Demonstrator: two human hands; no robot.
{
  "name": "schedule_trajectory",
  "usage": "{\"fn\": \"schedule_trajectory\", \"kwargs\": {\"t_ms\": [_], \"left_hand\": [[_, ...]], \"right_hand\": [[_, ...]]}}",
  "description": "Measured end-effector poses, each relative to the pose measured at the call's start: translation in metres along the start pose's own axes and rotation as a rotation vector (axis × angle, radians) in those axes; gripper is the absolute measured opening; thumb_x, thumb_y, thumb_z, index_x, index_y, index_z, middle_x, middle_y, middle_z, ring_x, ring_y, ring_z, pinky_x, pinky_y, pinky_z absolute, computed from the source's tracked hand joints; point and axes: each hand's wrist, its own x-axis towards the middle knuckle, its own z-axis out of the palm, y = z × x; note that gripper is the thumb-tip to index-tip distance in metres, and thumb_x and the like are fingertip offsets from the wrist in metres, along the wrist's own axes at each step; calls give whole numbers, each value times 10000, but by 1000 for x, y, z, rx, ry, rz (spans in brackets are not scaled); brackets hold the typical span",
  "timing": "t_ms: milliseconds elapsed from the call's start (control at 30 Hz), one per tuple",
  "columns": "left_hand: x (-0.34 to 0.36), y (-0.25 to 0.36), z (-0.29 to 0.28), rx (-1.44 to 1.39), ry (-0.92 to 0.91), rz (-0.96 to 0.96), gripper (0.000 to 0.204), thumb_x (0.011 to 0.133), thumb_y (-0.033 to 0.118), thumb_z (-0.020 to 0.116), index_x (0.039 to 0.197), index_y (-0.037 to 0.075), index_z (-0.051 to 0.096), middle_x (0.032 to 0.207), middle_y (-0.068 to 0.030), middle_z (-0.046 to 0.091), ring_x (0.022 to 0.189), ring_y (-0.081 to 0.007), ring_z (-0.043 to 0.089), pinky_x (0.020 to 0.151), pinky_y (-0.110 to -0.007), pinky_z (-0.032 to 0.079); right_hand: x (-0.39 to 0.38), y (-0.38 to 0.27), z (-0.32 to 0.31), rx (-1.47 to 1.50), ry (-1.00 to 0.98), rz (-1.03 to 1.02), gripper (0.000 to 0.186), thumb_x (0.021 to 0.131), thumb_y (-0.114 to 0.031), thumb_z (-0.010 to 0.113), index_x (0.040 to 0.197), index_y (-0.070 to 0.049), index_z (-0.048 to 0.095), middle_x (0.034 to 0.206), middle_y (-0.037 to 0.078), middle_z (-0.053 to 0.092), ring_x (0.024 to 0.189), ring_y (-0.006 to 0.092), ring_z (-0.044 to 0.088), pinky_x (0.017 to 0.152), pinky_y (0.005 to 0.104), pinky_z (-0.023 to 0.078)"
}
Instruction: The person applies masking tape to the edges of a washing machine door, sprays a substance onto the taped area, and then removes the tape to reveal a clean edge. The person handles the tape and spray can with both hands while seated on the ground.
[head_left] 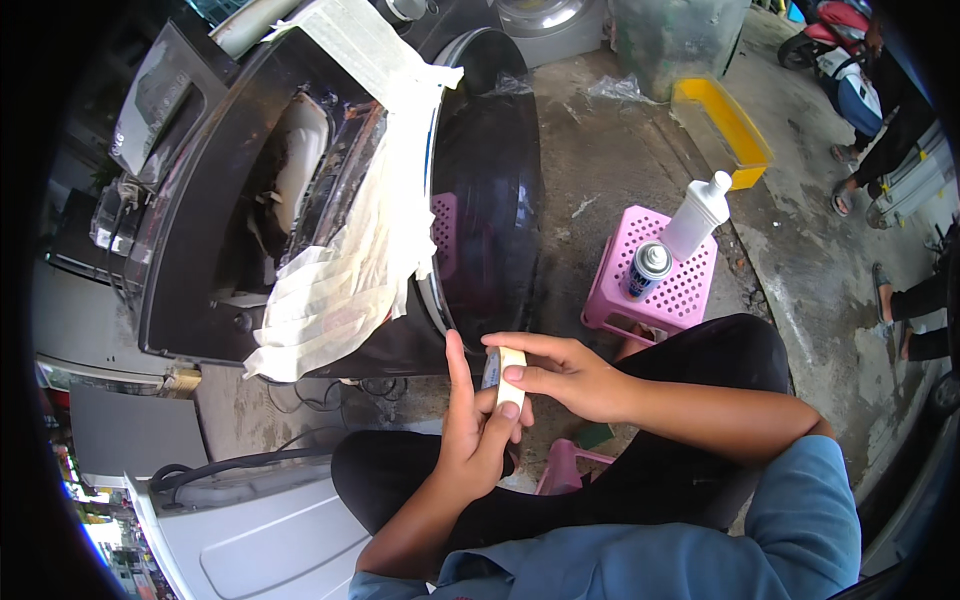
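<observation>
A roll of cream masking tape (511, 388) is held upright between my two hands, above my lap. My left hand (468, 445) grips its lower side with thumb and curled fingers, its index finger pointing up. My right hand (588, 382) pinches the roll from the other side, thumb on the tape's outer face. Just beyond stands a black washing machine (215, 200) with an opening in its top showing inner parts. Overlapping cream tape strips (340, 275) cover its edge beside the round dark door (487, 180).
To the right a pink plastic stool (612, 285) bears a spray can (648, 268) and a translucent bottle (695, 218). Farther off is a yellow tray (735, 120). People's legs (915, 300) and a scooter (850, 75) are at the far right. A white appliance panel (270, 545) lies at lower left.
</observation>
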Motion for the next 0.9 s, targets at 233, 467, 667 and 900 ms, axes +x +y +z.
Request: {"fn": "schedule_trajectory", "kwargs": {"t_ms": [233, 467, 667, 900], "left_hand": [[9, -9, 11, -19, 33, -102, 881, 1059, 82, 575, 1692, 109, -37, 672, 16, 550, 567, -37, 475, 545, -214, 382], [12, -6, 7, 14, -101, -86, 851, 1038, 73, 613, 1700, 108, 80, 658, 30, 564, 581, -21, 466, 554, -224, 388], [8, 12, 4, 97, -143, -40, 817, 1015, 161, 666, 1671, 53, 192, 751, -70, 723, 659, -59, 576, 667, -245, 479], [-11, 18, -13, 145, -150, -127, 853, 994, 138, 688, 1667, 23, 176, 805, -98, 742, 693, -80, 621, 688, -258, 489]], "right_hand": [[6, 3, -30, -453, 239, -324, 351, 1063, -215, 624, 1324, 12, 681, 1295, 159, 693, 1242, 260, 632, 1085, 376, 463], [93, -142, -31, -1619, 514, -1093, 442, 974, -482, 678, 1221, -119, 737, 1560, 241, 463, 1479, 462, 387, 1159, 634, 336], [142, -165, -37, -1704, 656, -1035, 464, 997, -564, 598, 1179, -169, 759, 1584, 267, 429, 1501, 493, 341, 1163, 660, 317], [119, -156, -59, -1419, 819, -1159, 352, 994, -369, 682, 1193, -84, 732, 1371, 216, 626, 1273, 403, 601, 1054, 462, 480]]}}
